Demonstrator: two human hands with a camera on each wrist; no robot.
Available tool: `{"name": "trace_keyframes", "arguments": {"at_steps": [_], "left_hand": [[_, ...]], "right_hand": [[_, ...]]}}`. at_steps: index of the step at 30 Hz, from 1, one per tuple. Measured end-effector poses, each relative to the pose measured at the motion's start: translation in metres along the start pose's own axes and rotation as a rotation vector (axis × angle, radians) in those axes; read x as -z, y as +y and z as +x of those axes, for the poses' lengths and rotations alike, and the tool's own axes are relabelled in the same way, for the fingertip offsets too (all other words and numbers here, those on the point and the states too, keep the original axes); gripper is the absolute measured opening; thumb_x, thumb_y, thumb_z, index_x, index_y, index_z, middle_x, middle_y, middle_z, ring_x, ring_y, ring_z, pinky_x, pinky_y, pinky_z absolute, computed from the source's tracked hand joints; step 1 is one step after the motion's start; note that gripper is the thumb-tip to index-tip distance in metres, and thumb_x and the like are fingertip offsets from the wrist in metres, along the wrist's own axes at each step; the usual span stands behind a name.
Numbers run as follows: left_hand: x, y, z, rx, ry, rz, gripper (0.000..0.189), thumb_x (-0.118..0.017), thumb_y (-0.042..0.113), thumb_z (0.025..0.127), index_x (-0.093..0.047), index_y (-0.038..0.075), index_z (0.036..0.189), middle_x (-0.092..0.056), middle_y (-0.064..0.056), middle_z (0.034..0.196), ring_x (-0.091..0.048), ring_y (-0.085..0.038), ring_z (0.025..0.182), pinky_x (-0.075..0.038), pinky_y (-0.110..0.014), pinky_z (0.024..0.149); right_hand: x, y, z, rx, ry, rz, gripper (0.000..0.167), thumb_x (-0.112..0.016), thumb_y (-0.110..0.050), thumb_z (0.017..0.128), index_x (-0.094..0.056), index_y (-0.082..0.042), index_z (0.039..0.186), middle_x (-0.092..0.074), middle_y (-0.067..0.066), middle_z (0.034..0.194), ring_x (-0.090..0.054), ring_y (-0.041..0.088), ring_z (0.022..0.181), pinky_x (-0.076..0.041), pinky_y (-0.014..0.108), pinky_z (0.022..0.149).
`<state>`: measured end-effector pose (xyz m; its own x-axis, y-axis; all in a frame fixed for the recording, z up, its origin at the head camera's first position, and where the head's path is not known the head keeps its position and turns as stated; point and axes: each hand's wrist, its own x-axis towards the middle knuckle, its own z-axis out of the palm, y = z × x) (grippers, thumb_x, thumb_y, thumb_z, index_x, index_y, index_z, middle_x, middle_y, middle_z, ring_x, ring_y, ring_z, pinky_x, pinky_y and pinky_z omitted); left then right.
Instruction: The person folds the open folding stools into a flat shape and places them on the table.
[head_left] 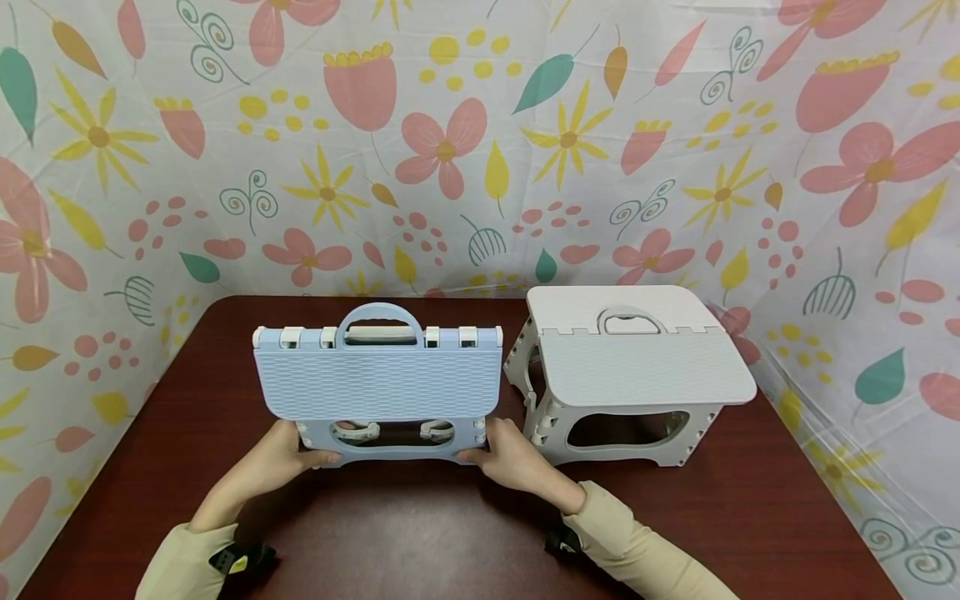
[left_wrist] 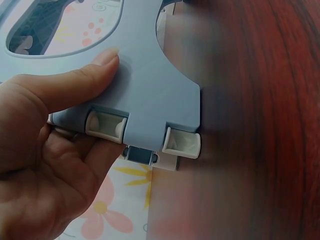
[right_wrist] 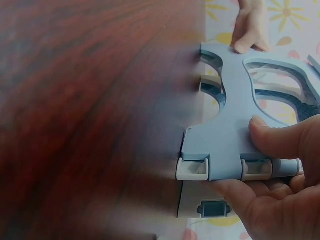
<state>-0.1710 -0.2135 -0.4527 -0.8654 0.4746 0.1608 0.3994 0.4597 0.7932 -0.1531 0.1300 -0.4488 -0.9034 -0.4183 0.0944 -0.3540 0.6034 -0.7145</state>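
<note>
A light blue folding stool (head_left: 382, 383) stands partly folded on the table, its top bent at the middle hinge and its front half sloping toward me. The arched carry handle (head_left: 381, 312) sticks up along the fold. My left hand (head_left: 277, 460) grips the left edge of the front leg panel, and in the left wrist view the thumb (left_wrist: 97, 75) lies flat on the blue panel above white hinge pieces (left_wrist: 106, 126). At the opposite edge my right hand (head_left: 517, 458) pinches the same panel, thumb (right_wrist: 277, 137) in front and fingers behind.
A white folding stool (head_left: 648, 371) stands unfolded on the right, close beside my right hand. The dark red-brown table (head_left: 420, 533) extends in front of both stools. Behind and at the sides hangs a flowered cloth (head_left: 450, 225).
</note>
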Motion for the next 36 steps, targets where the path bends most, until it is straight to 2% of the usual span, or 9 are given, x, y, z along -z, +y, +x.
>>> {"name": "trace_keyframes", "arguments": {"at_steps": [4, 8, 10, 17, 27, 36], "left_hand": [[-0.0008, -0.0019, 0.0006, 0.015, 0.0, 0.006, 0.071, -0.078, -0.001, 0.076, -0.04, 0.002, 0.136, -0.06, -0.021, 0.12, -0.057, -0.005, 0.085, -0.049, -0.026, 0.063], [-0.0011, -0.0027, 0.0008, 0.023, -0.012, -0.019, 0.068, -0.077, -0.001, 0.077, -0.041, 0.002, 0.134, -0.061, -0.021, 0.116, -0.058, -0.004, 0.076, -0.05, -0.027, 0.059], [-0.001, -0.0027, 0.0009, 0.018, -0.014, -0.02, 0.068, -0.077, -0.001, 0.077, -0.041, 0.001, 0.134, -0.061, -0.022, 0.116, -0.058, -0.005, 0.077, -0.049, -0.027, 0.059], [-0.0021, -0.0013, 0.0006, 0.007, 0.021, 0.051, 0.07, -0.08, 0.0, 0.074, -0.043, 0.003, 0.133, -0.061, -0.016, 0.121, -0.057, -0.004, 0.101, -0.048, -0.025, 0.077], [-0.0019, -0.0013, -0.0004, 0.003, 0.006, -0.003, 0.062, -0.078, 0.0, 0.076, -0.046, 0.0, 0.129, -0.063, -0.021, 0.115, -0.057, -0.003, 0.085, -0.048, -0.025, 0.063], [-0.0029, -0.0034, 0.0013, 0.003, 0.018, 0.015, 0.064, -0.079, -0.002, 0.074, -0.047, 0.001, 0.129, -0.064, -0.02, 0.116, -0.057, -0.004, 0.089, -0.048, -0.025, 0.068]], "right_hand": [[0.0002, 0.0, -0.0003, -0.004, 0.0, -0.001, 0.02, -0.076, -0.013, 0.083, -0.067, -0.008, 0.1, -0.074, 0.003, 0.092, -0.067, 0.012, 0.087, -0.051, 0.025, 0.071], [0.0003, -0.0001, -0.0002, -0.005, 0.0, -0.003, 0.019, -0.076, -0.013, 0.083, -0.067, -0.008, 0.099, -0.074, 0.002, 0.092, -0.066, 0.011, 0.087, -0.051, 0.024, 0.071], [0.0002, 0.0, -0.0001, -0.004, 0.0, -0.004, 0.019, -0.076, -0.013, 0.083, -0.067, -0.008, 0.099, -0.074, 0.002, 0.092, -0.066, 0.011, 0.086, -0.051, 0.024, 0.071], [-0.0004, 0.0001, -0.0004, 0.016, -0.002, -0.005, 0.022, -0.075, -0.012, 0.083, -0.066, -0.007, 0.103, -0.074, 0.003, 0.095, -0.068, 0.015, 0.091, -0.052, 0.026, 0.075], [-0.0014, 0.0007, -0.0007, 0.033, 0.004, -0.012, 0.026, -0.076, -0.012, 0.082, -0.065, -0.007, 0.105, -0.074, 0.004, 0.096, -0.069, 0.016, 0.092, -0.053, 0.026, 0.075], [-0.0009, 0.0011, 0.0, 0.049, 0.008, -0.015, 0.025, -0.076, -0.01, 0.082, -0.066, -0.006, 0.104, -0.074, 0.005, 0.096, -0.069, 0.016, 0.092, -0.053, 0.026, 0.075]]}}
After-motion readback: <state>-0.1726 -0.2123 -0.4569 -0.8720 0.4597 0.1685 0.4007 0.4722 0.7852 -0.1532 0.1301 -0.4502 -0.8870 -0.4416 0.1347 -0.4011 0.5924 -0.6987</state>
